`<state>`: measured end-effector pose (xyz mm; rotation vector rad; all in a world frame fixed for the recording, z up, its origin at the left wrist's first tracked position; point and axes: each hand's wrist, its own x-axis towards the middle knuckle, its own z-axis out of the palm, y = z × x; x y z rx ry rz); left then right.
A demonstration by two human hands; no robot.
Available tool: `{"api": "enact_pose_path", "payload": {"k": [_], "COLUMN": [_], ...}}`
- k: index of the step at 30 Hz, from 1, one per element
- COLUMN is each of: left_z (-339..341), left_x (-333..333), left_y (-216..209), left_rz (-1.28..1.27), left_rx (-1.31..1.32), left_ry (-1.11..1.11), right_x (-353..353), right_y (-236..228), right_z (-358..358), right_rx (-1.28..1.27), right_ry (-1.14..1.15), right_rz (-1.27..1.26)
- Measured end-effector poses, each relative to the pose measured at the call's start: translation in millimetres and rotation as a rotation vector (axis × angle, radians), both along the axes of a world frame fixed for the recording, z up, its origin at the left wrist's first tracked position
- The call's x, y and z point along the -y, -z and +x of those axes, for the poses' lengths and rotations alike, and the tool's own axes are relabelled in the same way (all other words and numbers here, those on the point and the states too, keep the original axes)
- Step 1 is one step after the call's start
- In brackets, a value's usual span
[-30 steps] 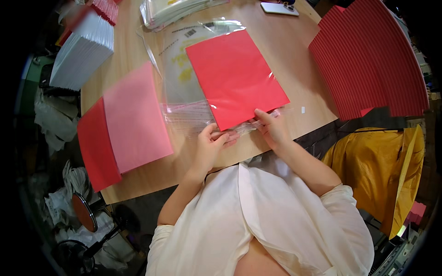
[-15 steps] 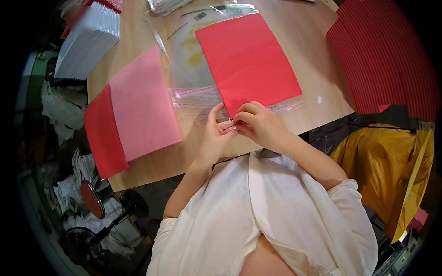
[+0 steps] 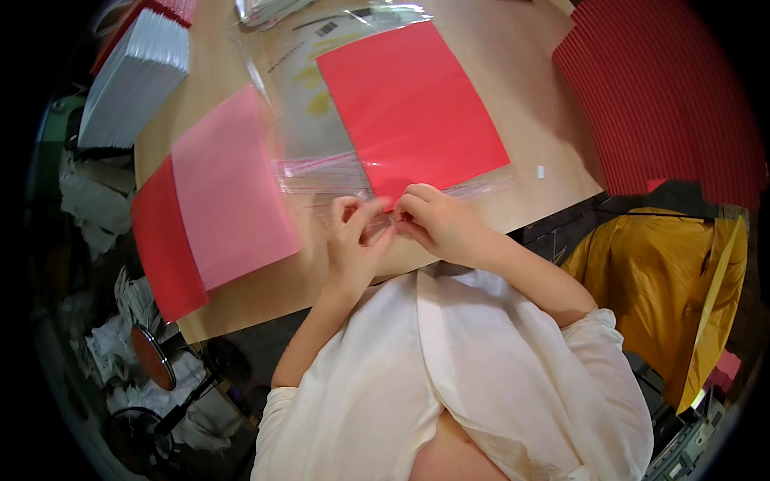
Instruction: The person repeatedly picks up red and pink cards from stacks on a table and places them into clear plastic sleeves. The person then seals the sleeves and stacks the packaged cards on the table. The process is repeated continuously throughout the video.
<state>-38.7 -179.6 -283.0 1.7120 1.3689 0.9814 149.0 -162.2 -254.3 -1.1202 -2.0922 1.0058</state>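
A bright red sheet or folder [image 3: 417, 112] lies flat on a clear plastic bag or film [image 3: 317, 132], its near corner at my fingers. Against that corner, my right hand [image 3: 437, 220] pinches with thumb and fingertips closed; what is between them is too small to make out. Close beside it, my left hand [image 3: 349, 240] has bent fingers, with a gap between the blurred forefinger and the thumb. Its thumb tip reaches the right fingertips. Left of the hands lies a pink sheet [image 3: 233, 188], alongside a red piece [image 3: 167, 240].
Tall red stacks [image 3: 658, 100] rise at the far right, and a white stack [image 3: 136, 76] stands at the far left. Clear bag edges [image 3: 321, 178] lie under the red sheet. A yellow cover [image 3: 642, 272] hangs right of the table [image 3: 553, 192]. A round mirror [image 3: 152, 357] is at lower left.
My left forefinger has bent and shifted beside the right fingertips, while my right hand keeps its pinch. The whole view has slid slightly, so the table things appear farther left.
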Motion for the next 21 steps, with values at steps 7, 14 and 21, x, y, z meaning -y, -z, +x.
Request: {"api": "enact_pose_path", "payload": {"k": [7, 14, 21], "left_z": [-1, -6, -3], "left_x": [-8, -10, -12], "left_y": [2, -5, -13], "left_rz": [0.181, 0.152, 0.104], "left_rx": [-0.128, -0.15, -0.143], "left_ry": [-0.009, 0.024, 0.026], "right_x": [-3, 34, 107], "right_y": [-12, -47, -2], "right_z": [37, 228, 293], "right_rx": [-0.337, -0.295, 0.621], "right_ry": [-0.008, 0.345, 0.282], "right_rz": [-0.223, -0.636, -0.868]}}
